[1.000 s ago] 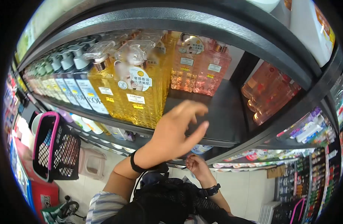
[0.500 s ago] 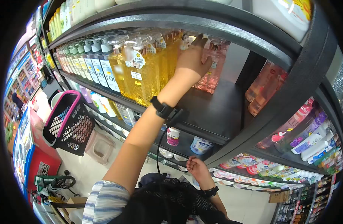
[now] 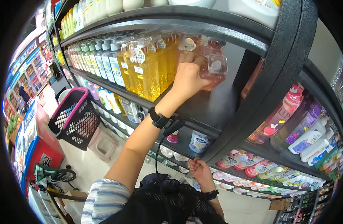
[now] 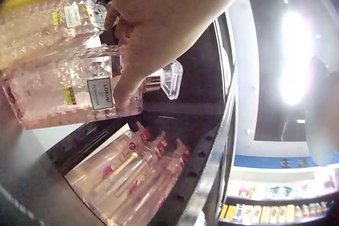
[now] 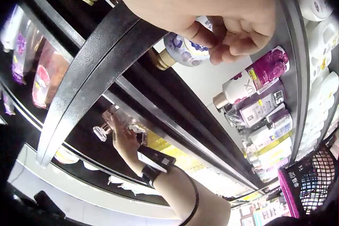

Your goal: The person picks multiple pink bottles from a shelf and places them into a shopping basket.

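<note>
My left hand (image 3: 190,78) grips a pink faceted bottle (image 4: 58,91) near its top, with the thumb across the shoulder beside the label. The bottle leans forward out of its row, so its clear square cap (image 3: 217,64) faces the head camera. Another pink bottle (image 4: 47,22) stands right beside it, partly behind the fingers. Yellow bottles of the same shape (image 3: 143,76) line the shelf to the left. Low in front of the shelf, my right hand (image 3: 200,171) hangs with loosely curled fingers and holds nothing; the right wrist view also shows this hand (image 5: 222,19).
A black shelf post (image 3: 270,74) rises just right of the left hand, and a shelf board (image 3: 171,16) runs above it. Pink pump bottles (image 4: 132,173) lie beyond a divider. A black basket with a pink rim (image 3: 76,119) sits on a stool (image 3: 104,143) at left.
My left hand has moved from over the shelf edge up to the pink bottles and taken hold of one, tipping it forward. The right hand stays low.
</note>
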The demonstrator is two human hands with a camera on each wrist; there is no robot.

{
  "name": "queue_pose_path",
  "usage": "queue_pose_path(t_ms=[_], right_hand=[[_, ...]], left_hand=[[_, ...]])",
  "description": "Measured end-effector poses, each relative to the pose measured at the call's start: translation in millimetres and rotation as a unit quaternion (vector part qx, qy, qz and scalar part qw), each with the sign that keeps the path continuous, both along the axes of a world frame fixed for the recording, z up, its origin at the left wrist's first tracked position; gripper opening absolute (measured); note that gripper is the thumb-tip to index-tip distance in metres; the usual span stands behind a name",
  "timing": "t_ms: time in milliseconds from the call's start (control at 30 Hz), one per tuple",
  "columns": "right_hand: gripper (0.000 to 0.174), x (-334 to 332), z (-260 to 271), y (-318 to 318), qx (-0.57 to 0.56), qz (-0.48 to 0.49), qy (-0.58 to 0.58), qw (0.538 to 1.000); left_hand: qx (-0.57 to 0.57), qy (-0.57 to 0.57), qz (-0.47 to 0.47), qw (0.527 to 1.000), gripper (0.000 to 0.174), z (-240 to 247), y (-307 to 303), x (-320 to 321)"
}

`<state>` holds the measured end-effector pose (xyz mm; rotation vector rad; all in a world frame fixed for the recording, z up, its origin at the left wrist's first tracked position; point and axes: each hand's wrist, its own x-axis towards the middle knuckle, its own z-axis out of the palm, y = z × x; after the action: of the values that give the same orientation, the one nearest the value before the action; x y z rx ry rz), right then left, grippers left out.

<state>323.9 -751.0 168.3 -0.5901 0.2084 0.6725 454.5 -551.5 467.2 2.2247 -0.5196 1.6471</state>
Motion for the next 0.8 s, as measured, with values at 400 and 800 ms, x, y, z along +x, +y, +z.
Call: queue_pose_path(t_ms=[400, 800], right_hand=[[0.021, -21, 4, 6, 0.016, 0.143, -0.085, 0.986], [0.060, -73, 72, 99, -0.004, 0.406, -0.319, 0.856]], left_hand=[[-0.353, 0.159, -0.192, 0.902, 0.069, -5, 28, -207], [-0.623, 0.428, -0.115, 0.645, 0.048, -150, 121, -292]])
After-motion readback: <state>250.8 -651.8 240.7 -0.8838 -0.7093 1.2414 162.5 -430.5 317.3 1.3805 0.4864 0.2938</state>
